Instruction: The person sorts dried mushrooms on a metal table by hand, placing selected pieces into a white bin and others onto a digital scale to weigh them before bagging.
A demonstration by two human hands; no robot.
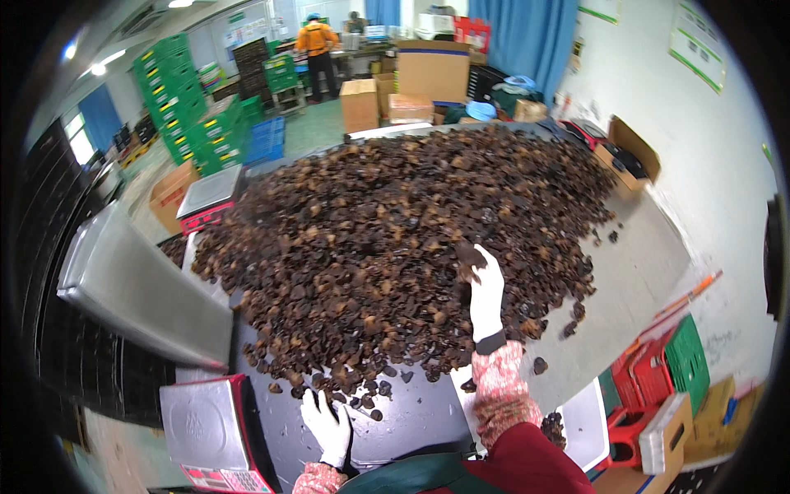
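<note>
A broad heap of dark brown dried pieces, perhaps black fungus or mushrooms [382, 247], covers much of a grey table [407, 414]. Over the heap's right part, my right hand [487, 290] in a white glove pinches a dark brown piece [470, 259] between thumb and fingers. My left hand [326, 427], also gloved in white, rests at the near edge of the heap with its fingers apart and nothing in it. Several loose pieces [369, 401] lie just right of its fingertips.
A scale [207, 426] stands at the near left, another scale [213, 188] farther back. A metal container [148, 284] is at the left. A white tray [586, 426] and red plastic stools [623, 432] are at the right. Beyond the table, a person [317, 49] stands near cartons.
</note>
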